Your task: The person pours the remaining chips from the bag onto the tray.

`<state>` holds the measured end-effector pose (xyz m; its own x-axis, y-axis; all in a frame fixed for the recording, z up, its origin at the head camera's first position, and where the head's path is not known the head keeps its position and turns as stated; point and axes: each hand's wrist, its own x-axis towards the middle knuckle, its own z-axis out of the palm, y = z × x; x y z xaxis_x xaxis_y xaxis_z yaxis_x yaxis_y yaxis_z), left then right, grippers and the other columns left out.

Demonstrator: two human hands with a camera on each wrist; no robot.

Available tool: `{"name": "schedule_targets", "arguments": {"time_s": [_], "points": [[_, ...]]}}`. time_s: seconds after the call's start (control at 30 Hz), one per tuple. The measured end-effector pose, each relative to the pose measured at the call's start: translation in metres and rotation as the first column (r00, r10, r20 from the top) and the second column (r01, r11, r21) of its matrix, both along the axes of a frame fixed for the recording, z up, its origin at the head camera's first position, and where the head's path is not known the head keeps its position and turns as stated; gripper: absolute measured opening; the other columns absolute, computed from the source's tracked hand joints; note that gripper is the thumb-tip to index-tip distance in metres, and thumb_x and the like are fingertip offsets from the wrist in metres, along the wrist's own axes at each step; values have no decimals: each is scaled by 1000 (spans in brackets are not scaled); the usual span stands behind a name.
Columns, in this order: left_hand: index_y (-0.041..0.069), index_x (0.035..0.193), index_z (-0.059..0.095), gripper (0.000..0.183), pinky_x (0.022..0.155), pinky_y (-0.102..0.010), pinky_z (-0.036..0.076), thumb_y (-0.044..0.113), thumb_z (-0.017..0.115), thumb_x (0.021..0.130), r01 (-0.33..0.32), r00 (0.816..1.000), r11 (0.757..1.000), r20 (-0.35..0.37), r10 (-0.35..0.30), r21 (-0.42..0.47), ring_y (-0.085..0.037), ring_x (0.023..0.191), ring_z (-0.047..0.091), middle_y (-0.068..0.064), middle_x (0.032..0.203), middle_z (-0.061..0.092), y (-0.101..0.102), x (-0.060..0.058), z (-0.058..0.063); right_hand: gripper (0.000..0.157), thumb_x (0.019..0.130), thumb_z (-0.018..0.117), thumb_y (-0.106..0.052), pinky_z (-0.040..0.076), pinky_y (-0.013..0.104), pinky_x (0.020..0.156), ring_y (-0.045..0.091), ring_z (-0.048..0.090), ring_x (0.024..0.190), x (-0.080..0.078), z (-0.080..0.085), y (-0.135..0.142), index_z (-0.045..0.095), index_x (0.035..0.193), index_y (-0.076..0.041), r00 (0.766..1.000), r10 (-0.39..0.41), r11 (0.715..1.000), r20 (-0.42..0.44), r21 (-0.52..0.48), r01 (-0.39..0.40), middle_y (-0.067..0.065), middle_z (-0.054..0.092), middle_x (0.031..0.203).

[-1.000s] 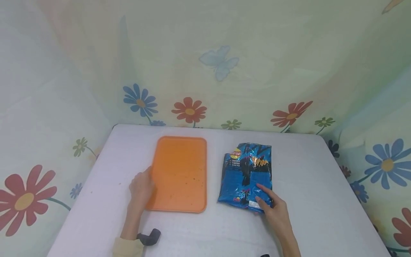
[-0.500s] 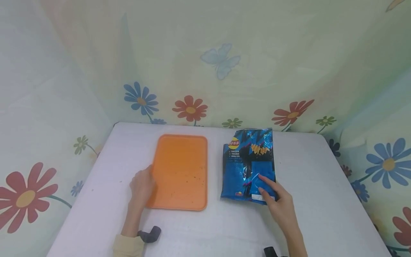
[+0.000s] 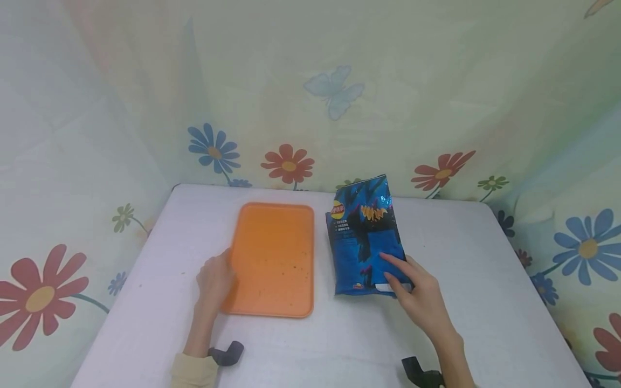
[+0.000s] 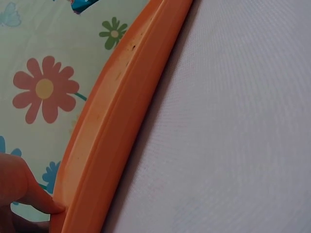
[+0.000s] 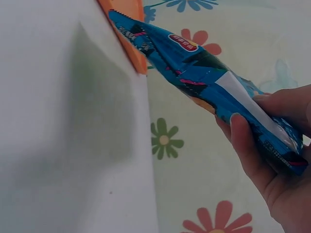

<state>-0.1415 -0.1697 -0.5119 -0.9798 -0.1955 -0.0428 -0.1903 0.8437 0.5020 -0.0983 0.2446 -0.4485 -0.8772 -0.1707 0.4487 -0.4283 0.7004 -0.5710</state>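
My left hand [image 3: 215,280] grips the left rim of an orange rectangular tray [image 3: 271,242]. The left wrist view has the thumb and a finger [image 4: 22,187] pinching the rim of the tray [image 4: 104,131]. To the right of the tray, my right hand [image 3: 422,296] holds a blue chip bag [image 3: 351,240] by its lower right corner. Fingers and thumb lie on both sides of the chip bag [image 5: 194,68] in the right wrist view, and it hangs raised over the table. Its upper end has an uneven, stepped outline; what is inside is hidden.
A white-covered table [image 3: 286,350] lies beneath everything, and a few dark specks dot the tray's surface. Behind and at both sides hangs a flowered cloth backdrop [image 3: 388,134]. Black camera mounts [image 3: 227,354] sit at the wrists.
My right hand has raised the chip bag off the table and brought it left toward the tray, its top now tilting. The left hand and the tray stay in place.
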Motion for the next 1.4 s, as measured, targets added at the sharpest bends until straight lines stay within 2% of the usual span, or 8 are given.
{"name": "schedule_targets", "arguments": {"time_s": [0.13, 0.27, 0.37, 0.53, 0.77, 1.03, 1.2, 1.4], "points": [[-4, 142, 56, 48, 70, -48, 54, 0, 56, 94, -4, 1000, 1000, 2, 4, 7, -33, 82, 65, -28, 111, 70, -1, 0, -1, 53, 82, 77, 12, 41, 0, 79, 30, 70, 100, -5, 7, -4, 70, 130, -10, 996, 68, 997, -53, 40, -66, 16, 71, 122], [-4, 142, 56, 48, 66, -44, 53, -1, 56, 94, -3, 1000, 1000, -3, 3, 10, -30, 77, 64, -28, 110, 71, -1, -1, -2, 54, 78, 79, 14, 43, 9, 63, 14, 61, 83, -10, 14, -9, 72, 127, -10, 988, 128, 989, -82, 80, -122, 8, 71, 110], [-4, 141, 57, 48, 65, -44, 53, -2, 56, 93, -2, 1000, 1000, -6, 3, 5, -31, 77, 64, -28, 109, 71, 0, -2, -3, 53, 77, 79, 13, 46, 11, 63, 10, 56, 80, -15, 19, -13, 72, 125, -9, 982, 166, 981, -94, 118, -155, 5, 69, 105], [-4, 140, 58, 47, 66, -46, 54, -2, 57, 93, -2, 1000, 1000, -20, 2, -2, -32, 78, 66, -28, 108, 71, 2, -2, -4, 48, 77, 81, 9, 56, 22, 65, 14, 64, 83, -21, 27, -21, 73, 122, -6, 968, 227, 963, -108, 171, -207, 8, 70, 106], [-5, 137, 60, 46, 64, -47, 55, -3, 57, 92, 21, 998, 1000, -62, -22, -13, -34, 78, 67, -27, 103, 72, 1, 0, -4, 47, 79, 81, 8, 51, 21, 59, 6, 56, 72, -24, 42, -35, 74, 122, -9, 958, 284, 938, -44, 218, -269, 7, 70, 106], [-6, 140, 57, 49, 63, -43, 52, -3, 54, 92, 18, 999, 1000, -38, -17, 22, -29, 75, 61, -28, 104, 70, -1, 0, -1, 40, 83, 76, 6, 45, 18, 56, 5, 54, 68, -30, 65, -55, 75, 120, -10, 935, 352, 855, 44, 392, -341, 5, 70, 111], [-6, 141, 56, 48, 57, -35, 47, -2, 54, 93, 22, 999, 1000, -31, -22, 17, -25, 68, 59, -25, 100, 71, -2, 0, -3, 37, 84, 74, 6, 42, 15, 55, 5, 54, 68, -30, 70, -65, 76, 118, -9, 923, 370, 812, 107, 445, -377, 5, 71, 110], [-7, 140, 57, 49, 57, -33, 44, -4, 57, 91, 25, 999, 1000, -48, -24, 17, -24, 66, 57, -21, 91, 70, -2, 0, -2, 33, 86, 73, 6, 46, 15, 58, 6, 56, 69, -30, 71, -74, 77, 116, -8, 912, 373, 791, 169, 456, -408, 5, 72, 107]]}}
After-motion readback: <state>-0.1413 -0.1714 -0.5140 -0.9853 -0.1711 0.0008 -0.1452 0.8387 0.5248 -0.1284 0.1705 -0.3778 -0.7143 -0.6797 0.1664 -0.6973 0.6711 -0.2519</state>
